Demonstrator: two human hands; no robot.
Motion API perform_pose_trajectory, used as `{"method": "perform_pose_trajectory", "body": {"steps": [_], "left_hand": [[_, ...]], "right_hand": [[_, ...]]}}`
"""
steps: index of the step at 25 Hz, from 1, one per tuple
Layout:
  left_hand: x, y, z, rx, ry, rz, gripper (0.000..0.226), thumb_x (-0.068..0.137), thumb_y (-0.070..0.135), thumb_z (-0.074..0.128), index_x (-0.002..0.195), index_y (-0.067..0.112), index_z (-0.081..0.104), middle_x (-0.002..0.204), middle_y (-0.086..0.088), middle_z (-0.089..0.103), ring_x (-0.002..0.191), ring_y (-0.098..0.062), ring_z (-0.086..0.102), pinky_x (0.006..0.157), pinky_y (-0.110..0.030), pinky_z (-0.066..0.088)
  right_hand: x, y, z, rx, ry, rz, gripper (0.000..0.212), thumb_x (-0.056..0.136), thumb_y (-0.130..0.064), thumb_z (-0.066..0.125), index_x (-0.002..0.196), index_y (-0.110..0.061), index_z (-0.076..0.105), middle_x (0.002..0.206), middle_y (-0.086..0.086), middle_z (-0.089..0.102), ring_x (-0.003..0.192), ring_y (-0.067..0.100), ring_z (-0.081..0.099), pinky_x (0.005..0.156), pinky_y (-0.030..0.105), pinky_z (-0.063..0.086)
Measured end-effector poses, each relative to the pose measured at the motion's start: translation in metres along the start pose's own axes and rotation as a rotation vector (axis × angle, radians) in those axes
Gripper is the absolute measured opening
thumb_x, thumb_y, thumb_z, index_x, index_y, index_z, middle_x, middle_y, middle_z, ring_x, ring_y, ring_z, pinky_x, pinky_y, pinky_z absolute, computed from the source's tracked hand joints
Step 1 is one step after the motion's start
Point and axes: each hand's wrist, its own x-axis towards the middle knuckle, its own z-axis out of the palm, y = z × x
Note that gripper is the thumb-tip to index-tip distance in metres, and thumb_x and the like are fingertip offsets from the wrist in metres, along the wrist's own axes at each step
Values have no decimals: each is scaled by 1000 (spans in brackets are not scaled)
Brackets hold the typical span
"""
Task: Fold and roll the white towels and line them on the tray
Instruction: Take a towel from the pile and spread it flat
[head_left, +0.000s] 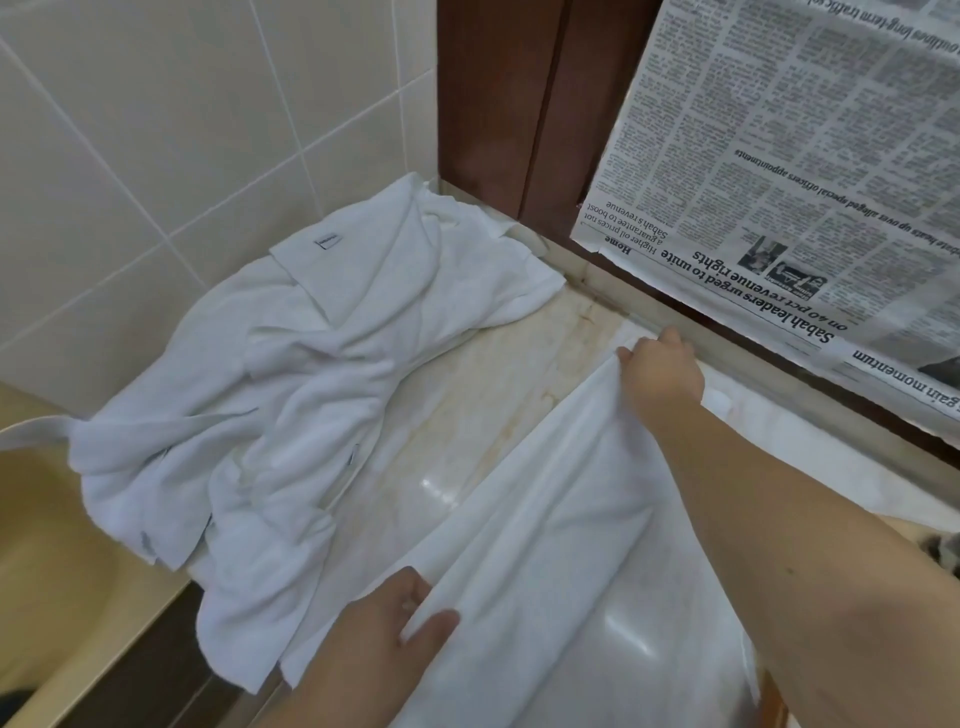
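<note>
- Left hand (400, 618), bottom centre: pinches the near edge of the white towel (561, 545) between thumb and fingers.
- White towel, lower right: spread over the marble counter (467, 395), stretched between both hands.
- Right hand (662, 371), centre right: fingers curled, gripping the towel's far corner at the counter's back ledge.
- Bare counter strip, centre: between towel and heap.
- Heap of crumpled white towels (291, 374), left: overhangs the counter's front edge.
- Newspaper (810, 171), upper right: hangs upside down just behind the right hand.
- Tiled wall (182, 130), upper left.
</note>
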Motion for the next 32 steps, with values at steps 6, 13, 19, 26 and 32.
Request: {"method": "perform_pose_trajectory", "body": {"steps": [6, 13, 19, 26, 32], "left_hand": [[-41, -25, -37, -157, 24, -44, 20, 99, 42, 64, 91, 24, 61, 57, 4, 63, 49, -2, 48, 52, -16, 34], [-35, -58, -15, -142, 259, -119, 20, 104, 44, 54, 92, 28, 57, 76, 11, 68, 70, -3, 65, 65, -25, 50], [-28, -64, 3, 36, 422, -117, 20, 104, 46, 51, 96, 28, 50, 66, 6, 64, 57, -8, 61, 57, -37, 53], [-26, -67, -3, 132, 393, -59, 21, 105, 49, 47, 93, 32, 48, 66, 8, 62, 62, -4, 59, 57, -25, 47], [-24, -65, -7, 61, 402, -116, 22, 108, 44, 43, 89, 32, 43, 63, 4, 62, 62, -5, 59, 53, -27, 37]], "right_hand": [[-9, 4, -1, -60, 3, -22, 42, 110, -31, 29, 131, -4, 53, 140, 23, 41, 127, 39, 41, 93, 44, 46], [-14, -2, -2, -56, -29, -55, 49, 111, -27, 25, 147, 3, 38, 149, 28, 32, 136, 42, 33, 105, 48, 39], [-21, -5, -6, 26, -62, -48, 55, 110, -22, 26, 157, 5, 22, 153, 30, 27, 141, 45, 28, 113, 51, 33], [-49, 8, 30, 185, 16, -156, 47, 105, -26, 24, 135, 5, 45, 135, 28, 48, 119, 43, 42, 102, 49, 30], [-56, 4, 17, 101, -94, -232, 58, 111, -32, 19, 162, -4, 16, 169, 23, 10, 156, 40, 7, 125, 54, 16]]}}
